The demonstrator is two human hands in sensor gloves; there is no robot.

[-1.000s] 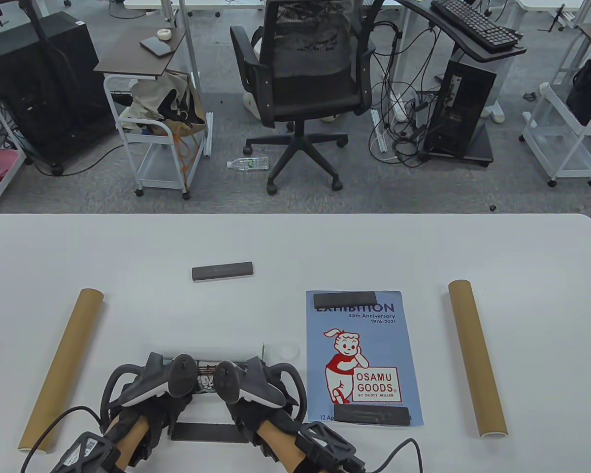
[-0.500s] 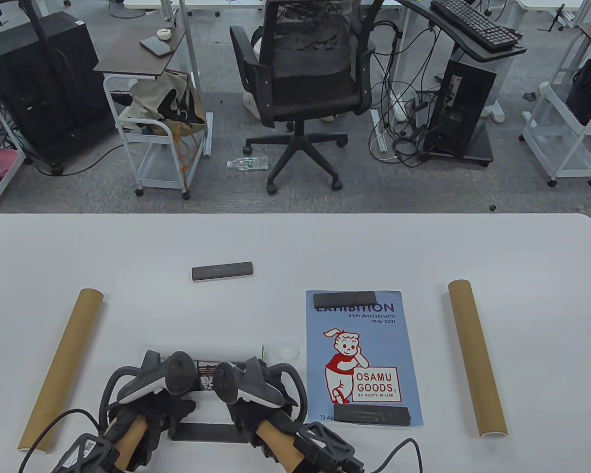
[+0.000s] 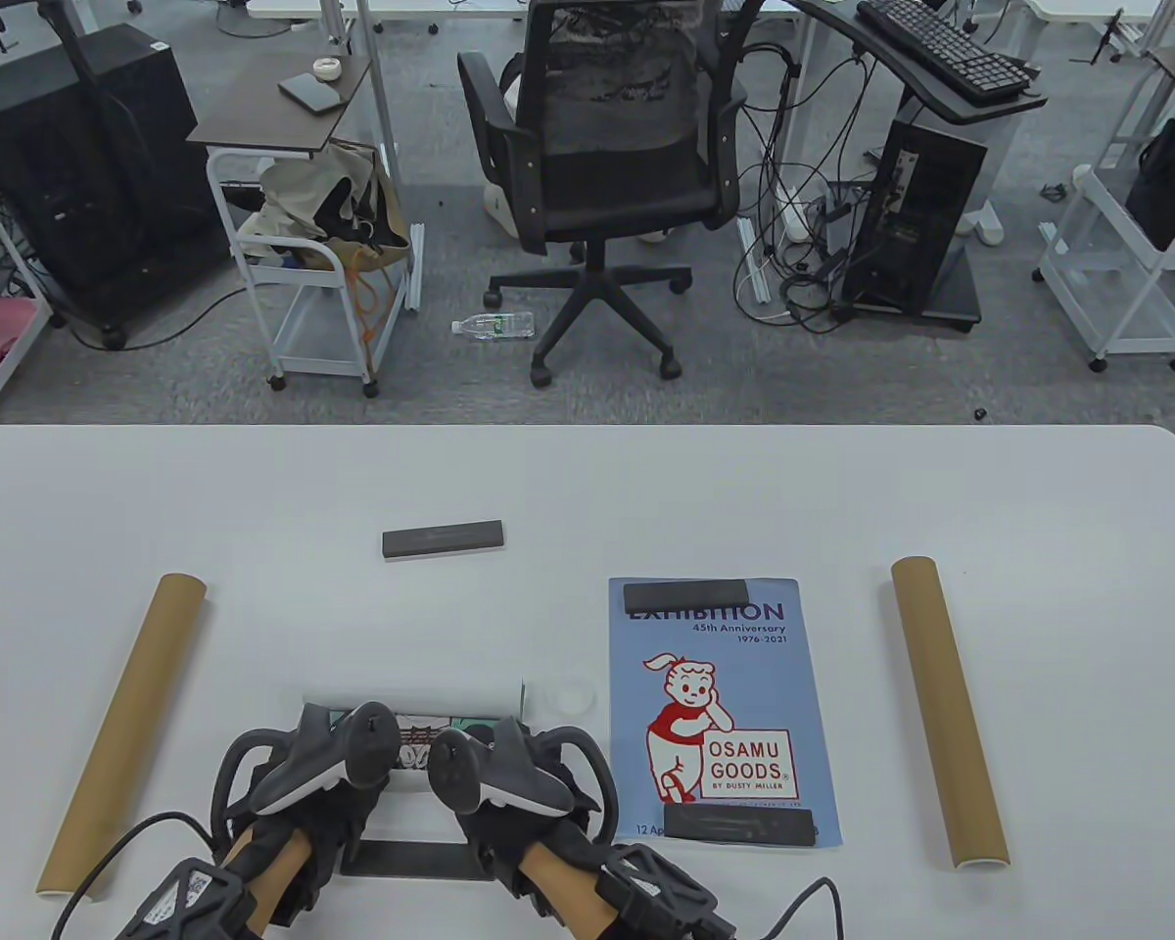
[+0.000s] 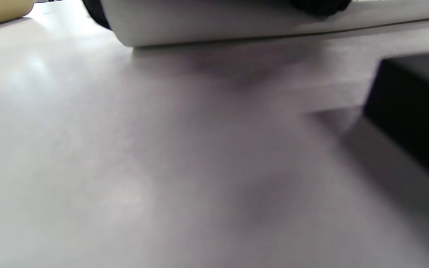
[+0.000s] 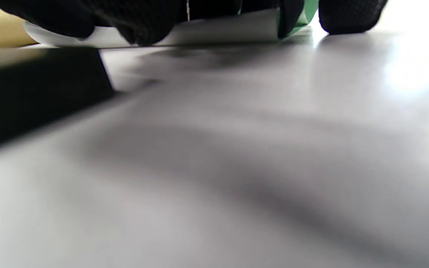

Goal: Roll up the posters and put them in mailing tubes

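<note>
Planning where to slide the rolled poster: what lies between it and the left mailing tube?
Bare table: the table view shows nothing between the rolled poster and the left mailing tube.

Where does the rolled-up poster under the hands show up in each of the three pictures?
Table view: rolled poster near the bottom, just beyond both hands.
Left wrist view: pale roll along the top edge.
Right wrist view: white roll at top, under gloved fingers.
Shared landmark: black bar.

An office: swivel chair point(image 3: 602, 147), keyboard point(image 3: 940, 44) on a desk (computer tower point(image 3: 916, 211) beneath).
</note>
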